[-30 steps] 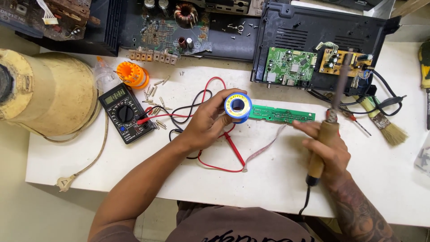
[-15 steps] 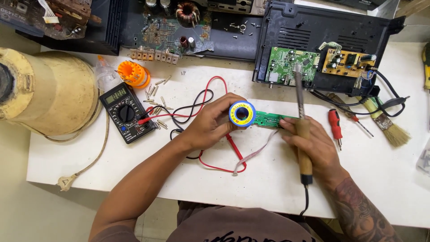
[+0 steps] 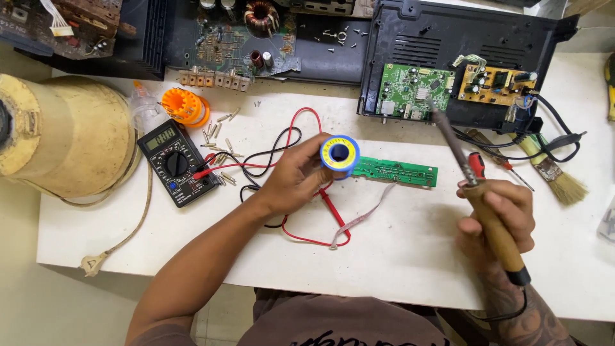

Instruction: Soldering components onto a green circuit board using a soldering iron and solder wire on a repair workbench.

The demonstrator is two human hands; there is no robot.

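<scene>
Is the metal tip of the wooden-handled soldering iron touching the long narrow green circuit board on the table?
Apart. In the head view the right hand holds the wooden-handled soldering iron raised, its tip up by the black casing, with bare white table between it and the long narrow green circuit board.

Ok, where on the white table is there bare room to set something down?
Bare table along the front edge, between the red test lead and the right hand. Crowded near the multimeter, loose screws and the brush.
</scene>
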